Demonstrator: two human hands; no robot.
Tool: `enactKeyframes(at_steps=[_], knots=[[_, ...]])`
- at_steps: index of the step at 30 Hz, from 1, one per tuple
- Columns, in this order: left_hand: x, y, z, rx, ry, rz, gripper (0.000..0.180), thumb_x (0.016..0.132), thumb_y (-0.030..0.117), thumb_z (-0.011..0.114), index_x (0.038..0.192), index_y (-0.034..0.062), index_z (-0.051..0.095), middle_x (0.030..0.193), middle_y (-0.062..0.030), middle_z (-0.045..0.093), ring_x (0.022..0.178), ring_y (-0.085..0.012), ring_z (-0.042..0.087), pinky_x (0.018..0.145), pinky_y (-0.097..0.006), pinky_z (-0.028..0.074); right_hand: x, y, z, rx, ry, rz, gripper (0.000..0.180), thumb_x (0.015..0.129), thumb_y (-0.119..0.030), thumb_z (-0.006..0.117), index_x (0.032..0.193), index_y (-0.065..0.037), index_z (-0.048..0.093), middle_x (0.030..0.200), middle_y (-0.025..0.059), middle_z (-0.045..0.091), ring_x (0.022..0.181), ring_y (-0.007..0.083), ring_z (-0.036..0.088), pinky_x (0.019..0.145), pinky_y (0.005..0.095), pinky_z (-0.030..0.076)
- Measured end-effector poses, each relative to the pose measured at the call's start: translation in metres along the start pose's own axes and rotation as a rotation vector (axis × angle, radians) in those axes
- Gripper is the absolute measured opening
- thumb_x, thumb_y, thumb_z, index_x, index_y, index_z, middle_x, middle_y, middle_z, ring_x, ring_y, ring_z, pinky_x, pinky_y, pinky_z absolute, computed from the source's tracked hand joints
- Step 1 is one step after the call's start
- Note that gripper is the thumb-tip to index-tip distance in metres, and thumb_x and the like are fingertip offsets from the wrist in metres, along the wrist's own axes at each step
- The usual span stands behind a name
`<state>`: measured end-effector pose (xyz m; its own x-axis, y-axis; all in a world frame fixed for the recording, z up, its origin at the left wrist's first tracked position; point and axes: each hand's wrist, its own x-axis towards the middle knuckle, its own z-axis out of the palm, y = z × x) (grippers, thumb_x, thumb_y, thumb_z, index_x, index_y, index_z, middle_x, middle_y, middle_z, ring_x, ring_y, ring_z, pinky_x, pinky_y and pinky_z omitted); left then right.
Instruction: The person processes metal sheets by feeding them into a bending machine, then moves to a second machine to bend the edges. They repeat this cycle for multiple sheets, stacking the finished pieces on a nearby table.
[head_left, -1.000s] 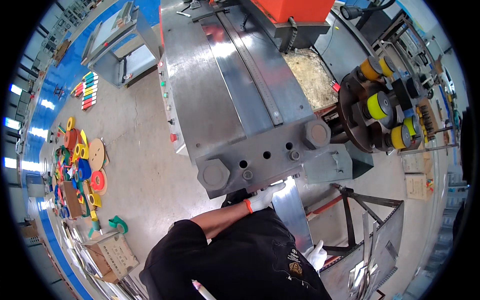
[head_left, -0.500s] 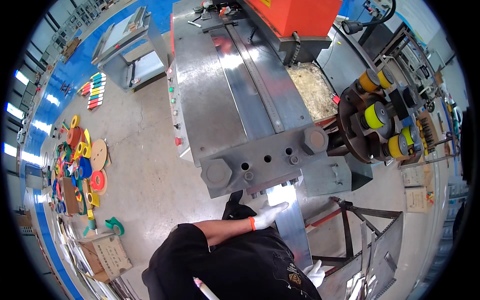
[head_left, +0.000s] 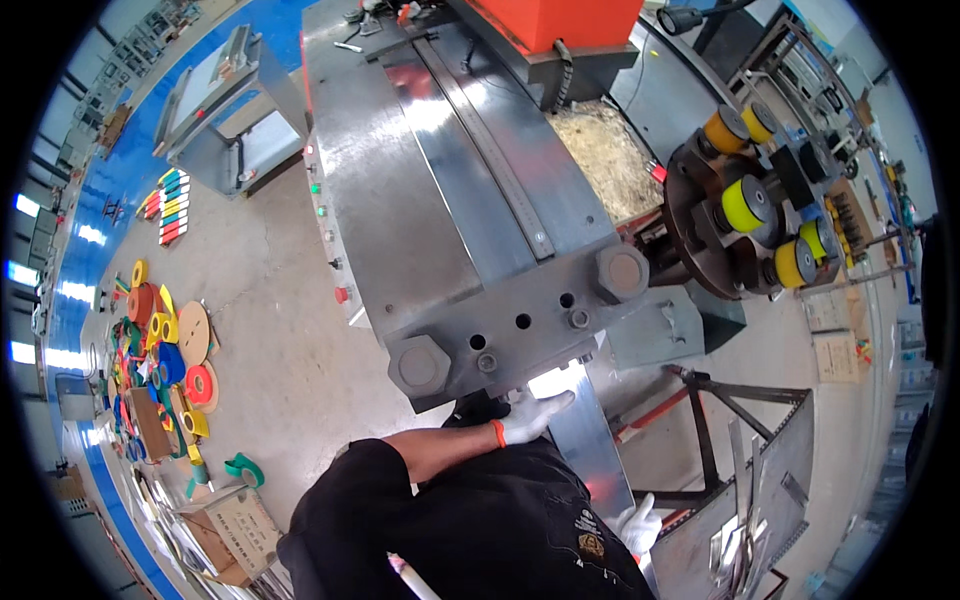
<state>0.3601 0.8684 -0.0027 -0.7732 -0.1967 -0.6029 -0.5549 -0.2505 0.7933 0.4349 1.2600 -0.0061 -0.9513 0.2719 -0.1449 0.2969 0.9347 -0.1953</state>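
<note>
Standing over the work, I have my white-gloved right hand [head_left: 637,525] at the near end of a flat metal bar [head_left: 588,440], its fingers partly bent and a little apart; whether they close on it, I cannot tell. The bar slants away beside my body to the steel block [head_left: 540,345], where its far end goes out of sight. Farther along, my left hand [head_left: 535,418] rests at the bar's left edge, one digit stretched across the top; its underside is hidden, so I cannot tell how firmly it grips. I judge the bar stiff, fairly heavy and slippery on its shiny face (the edges may be sharp), best held by both long sides, well apart, clear of the block. Beyond come the table [head_left: 400,170], the ruler [head_left: 485,150] lying along it, and an orange box [head_left: 555,20].
</note>
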Motion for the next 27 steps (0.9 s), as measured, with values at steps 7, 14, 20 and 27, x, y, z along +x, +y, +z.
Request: enactKeyframes(at_steps=[7,14,20,27], knots=[[0.015,-0.025,0.001,-0.018,-0.058,-0.092,0.062,0.092,0.045,0.074,0.125,-0.0057,0.063,0.121,-0.0140,0.066,0.109,-0.0245,0.062,0.095,-0.038,0.049,0.011,-0.053,-0.014,0.127,-0.029,0.160,0.073,0.103,-0.055,0.046,0.065,0.004,0.064,0.052,0.0209,0.056,0.049,0.0400,0.055,0.054,0.0506,0.041],[0.012,-0.023,0.006,-0.230,-0.070,0.018,0.046,0.093,0.035,0.075,0.121,-0.0007,0.066,0.106,-0.0087,0.071,0.095,-0.0181,0.067,0.079,-0.038,0.055,0.009,-0.084,-0.015,0.066,-0.066,0.109,0.076,0.103,-0.059,0.042,0.066,0.003,0.065,0.054,0.0220,0.057,0.053,0.0407,0.060,0.054,0.0494,0.045],[0.011,-0.029,0.010,-0.429,-0.064,0.017,0.037,0.092,0.028,0.077,0.118,0.0022,0.068,0.105,-0.0052,0.072,0.089,-0.0148,0.069,0.071,-0.032,0.055,0.012,-0.091,-0.021,0.017,-0.074,-0.003,0.075,0.102,-0.059,0.040,0.076,0.003,0.073,0.069,0.0262,0.065,0.068,0.0455,0.067,0.064,0.0527,0.051],[0.002,-0.023,0.011,-0.439,-0.044,0.006,0.039,0.090,0.029,0.079,0.114,-0.0004,0.070,0.106,-0.0065,0.072,0.090,-0.0139,0.068,0.073,-0.032,0.055,0.009,-0.107,-0.033,0.024,-0.129,0.025,0.072,0.102,-0.059,0.040,0.087,0.001,0.077,0.083,0.0268,0.071,0.082,0.0449,0.071,0.076,0.0521,0.055]])
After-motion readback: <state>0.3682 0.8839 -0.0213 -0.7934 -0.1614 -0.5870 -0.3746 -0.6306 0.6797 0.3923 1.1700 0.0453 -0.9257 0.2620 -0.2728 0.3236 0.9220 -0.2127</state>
